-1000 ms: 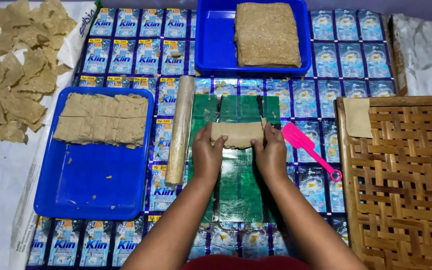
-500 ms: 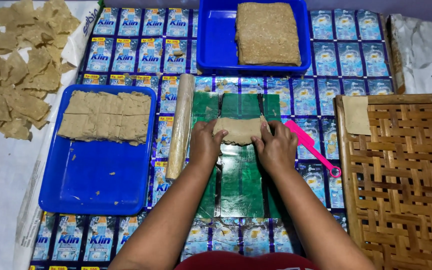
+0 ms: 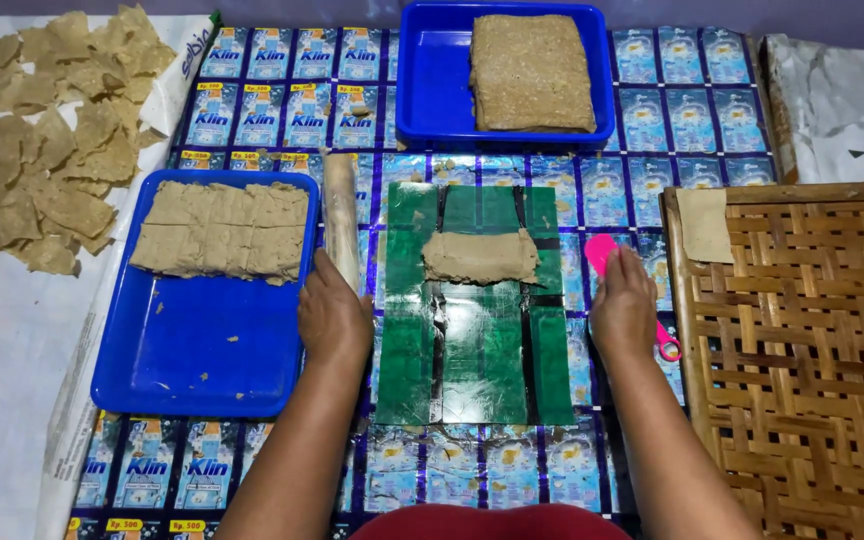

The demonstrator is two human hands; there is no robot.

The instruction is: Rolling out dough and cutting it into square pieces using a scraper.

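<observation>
Dough slab (image 3: 479,257) lies long axis left-right; left hand (image 3: 333,318) grips upright-lying rolling pin (image 3: 340,229), right hand (image 3: 623,312) open on pink scraper (image 3: 602,255)

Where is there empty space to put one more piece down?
The near half of the left blue plastic tray is bare, below its cut dough squares. The woven bamboo mat is mostly bare too. The green sheet has room below the dough slab. The dried pieces are crowded.
</observation>
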